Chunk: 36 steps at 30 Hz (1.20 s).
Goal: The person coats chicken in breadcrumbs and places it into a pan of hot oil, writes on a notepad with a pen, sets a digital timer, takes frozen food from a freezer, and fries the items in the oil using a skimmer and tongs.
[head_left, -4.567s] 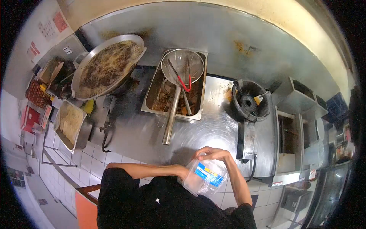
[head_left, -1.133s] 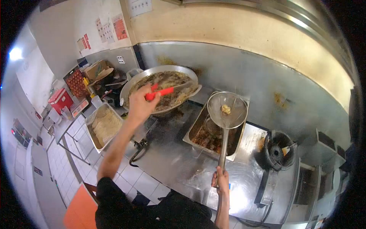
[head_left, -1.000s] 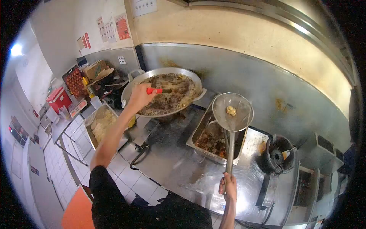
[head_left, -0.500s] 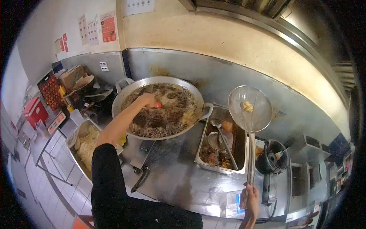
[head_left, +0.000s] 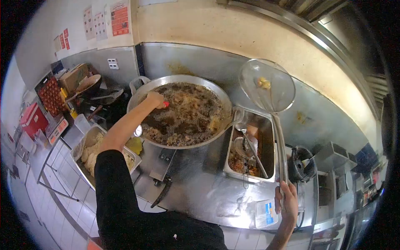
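Over the left part of a wide wok (head_left: 225,98) of bubbling dark oil, my left hand (head_left: 155,100) is closed on red-handled tongs (head_left: 166,103); their far end is hard to make out. My right hand (head_left: 287,200) grips the long metal handle of a round strainer (head_left: 271,85), raised above and behind the steel pan. One small golden fried piece (head_left: 263,83) lies in its mesh. The steel pan (head_left: 250,180) below holds a ladle (head_left: 259,156), a smaller strainer (head_left: 243,147) and brown crumbs.
A tray (head_left: 135,166) of floured pieces stands at the left. A clear plastic container (head_left: 265,213) with a blue label lies near the counter's front edge. Right of the pan is a black burner (head_left: 302,162). A red cooler (head_left: 34,118) and scale (head_left: 58,130) are far left.
The clear container is now on the counter, out of my hands. Both hands have since taken hold of tongs and strainer. The strainer has risen and moved right, and my left hand stays over the wok.
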### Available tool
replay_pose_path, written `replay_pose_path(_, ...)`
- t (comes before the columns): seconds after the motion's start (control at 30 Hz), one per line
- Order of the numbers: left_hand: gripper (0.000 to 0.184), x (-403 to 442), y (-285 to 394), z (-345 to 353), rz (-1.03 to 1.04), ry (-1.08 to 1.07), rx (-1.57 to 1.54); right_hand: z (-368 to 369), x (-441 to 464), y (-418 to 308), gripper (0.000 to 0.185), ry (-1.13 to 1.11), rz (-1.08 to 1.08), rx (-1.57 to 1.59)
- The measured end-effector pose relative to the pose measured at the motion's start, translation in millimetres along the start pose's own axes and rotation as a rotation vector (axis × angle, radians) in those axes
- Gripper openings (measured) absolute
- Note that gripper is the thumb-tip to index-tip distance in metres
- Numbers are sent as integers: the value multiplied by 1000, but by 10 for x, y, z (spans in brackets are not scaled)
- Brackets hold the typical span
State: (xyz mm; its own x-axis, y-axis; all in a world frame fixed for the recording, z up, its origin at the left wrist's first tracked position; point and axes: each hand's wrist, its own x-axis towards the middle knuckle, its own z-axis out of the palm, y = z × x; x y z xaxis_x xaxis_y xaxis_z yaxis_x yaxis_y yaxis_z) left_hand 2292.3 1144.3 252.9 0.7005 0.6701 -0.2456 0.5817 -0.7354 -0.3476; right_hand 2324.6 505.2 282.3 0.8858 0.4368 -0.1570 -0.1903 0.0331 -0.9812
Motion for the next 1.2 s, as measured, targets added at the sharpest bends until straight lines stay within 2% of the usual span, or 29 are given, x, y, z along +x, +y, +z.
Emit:
replay_pose_path(0.07, 43, -75, -10, 29, 64, 33, 43, 137, 21, -81, 28, -71, 37, -31)
replay_pose_path(0.1, 43, -85, 0, 71, 56, 35, 35, 168, 21, -103, 27, -108, 55, -47)
replay_pose_path(0.17, 26, -148, 40, 113, 39, 95, 96, 187, 50, -68, 27, -133, 81, -56)
replay_pose_path(0.23, 21, -285, 38, 42, 40, 36, 128, 219, 45, -37, 28, -309, 114, 1)
replay_pose_path(0.3, 17, -401, 43, -16, 42, -24, 169, 235, 52, 19, 28, -334, 135, -17)
replay_pose_path(0.37, 15, -440, 13, 20, 150, -17, 285, 226, 84, 104, 32, -432, 196, -20)
replay_pose_path(0.47, 19, -316, 38, 172, 77, -126, 260, 251, 101, 111, 29, -516, 220, -12)
replay_pose_path(0.5, 19, -518, 97, 45, 65, -127, 263, 257, 129, 124, 28, -542, 240, 0)
replay_pose_path(0.57, 27, -955, 219, -159, 82, -75, 228, 239, 181, 167, 27, -579, 235, 0)
replay_pose_path(0.67, 37, -1176, 177, -260, 88, -46, 184, 262, 221, 186, 28, -584, 263, -38)
replay_pose_path(0.8, 43, -1596, 167, -482, 45, 49, 214, 328, 193, 104, 31, -553, 251, -59)
replay_pose_path(0.87, 44, -1840, 159, -591, 158, 239, 121, 386, 202, 87, 30, -542, 260, -41)
replay_pose_path(0.97, 48, -2072, 347, -721, 290, 177, 62, 526, 195, 60, 29, -514, 238, -22)
replay_pose_path(1.03, 45, -1915, 473, -478, 443, 325, 73, 628, 194, 51, 30, -487, 219, -28)
replay_pose_path(1.1, 34, -1746, 686, -337, 518, 350, 107, 772, 171, 42, 27, -444, 216, -4)
replay_pose_path(1.13, 34, -1627, 784, -248, 527, 354, 108, 825, 161, 48, 27, -431, 199, 0)
replay_pose_path(1.2, 24, -1319, 971, -85, 636, 531, 230, 905, 151, 71, 26, -415, 171, 8)
